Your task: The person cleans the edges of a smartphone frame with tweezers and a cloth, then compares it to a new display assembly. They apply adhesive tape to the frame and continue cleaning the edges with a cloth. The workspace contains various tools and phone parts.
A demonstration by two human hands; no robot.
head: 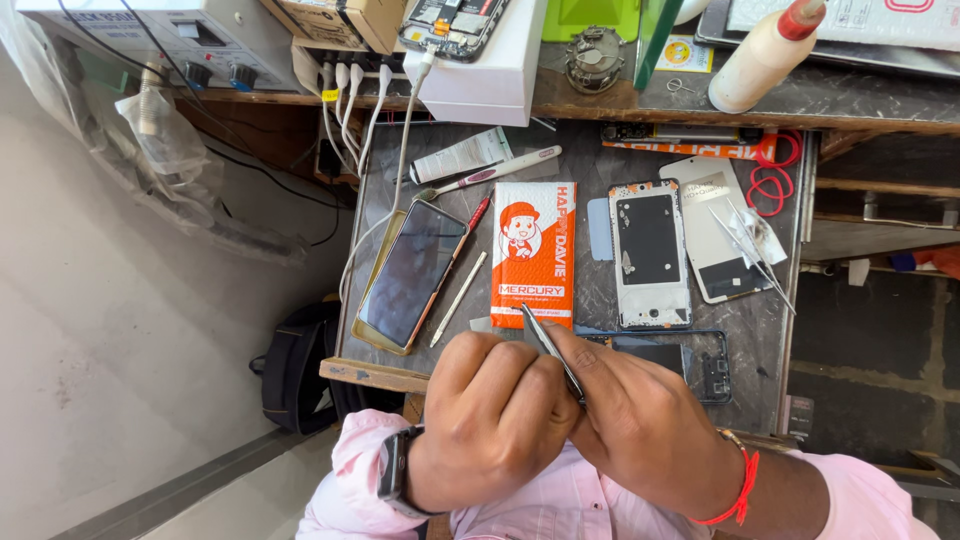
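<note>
From the head camera, looking straight down at a small repair bench (580,160), the person's two hands are bunched together at the near edge. The left hand (490,415), with a dark watch on its wrist, is curled tight, fingers folded in toward the right hand. The right hand (640,420), a red thread around its wrist, is closed too, and between the two of them a pair of thin metal tweezers (548,342) sticks up and away, its tip pointing toward the bench. Both hands pinch around the tweezers' lower end; whatever small part sits between the fingers is hidden. Just beyond the knuckles lies an orange and white packet (534,255) with a cartoon figure, flat on the bench. To its left rests a phone (412,272) with a dark screen in a tan case, tilted, and between them a slim white stick-like tool (458,298). To the packet's right is an opened phone body (650,255), back up, and beside that a white back cover (715,235) with another pair of tweezers lying across it. A dark phone frame (690,360) sits partly under the right hand. On the shelf above stands a white squeeze bottle (765,55) with a red tip.
</note>
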